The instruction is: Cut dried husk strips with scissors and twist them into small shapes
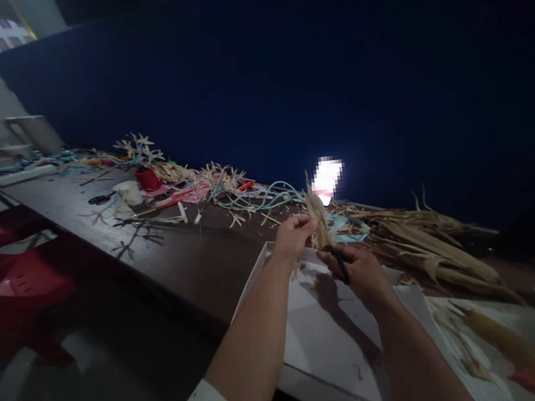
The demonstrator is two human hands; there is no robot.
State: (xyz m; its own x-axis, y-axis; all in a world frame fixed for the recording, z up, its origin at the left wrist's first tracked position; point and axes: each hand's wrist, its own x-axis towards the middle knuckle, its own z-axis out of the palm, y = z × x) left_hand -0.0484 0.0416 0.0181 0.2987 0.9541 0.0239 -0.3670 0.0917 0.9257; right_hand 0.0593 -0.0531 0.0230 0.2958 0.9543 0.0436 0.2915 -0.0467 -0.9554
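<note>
My left hand (292, 236) pinches a dry, tan strip of husk (318, 215) and holds it upright above a white box lid (332, 341). My right hand (360, 270) is closed around dark-handled scissors (340, 263), whose blades meet the lower end of the husk. Both hands hover over the white lid at the edge of the dark wooden table (178, 262).
A pile of dried husks (427, 246) lies to the right. Blue cords (257, 196), straw flowers (138, 147), a red cup (148, 179), a white cup (129, 194) and black scissors (99, 199) litter the table farther left. Red plastic chairs (21, 286) stand at the left.
</note>
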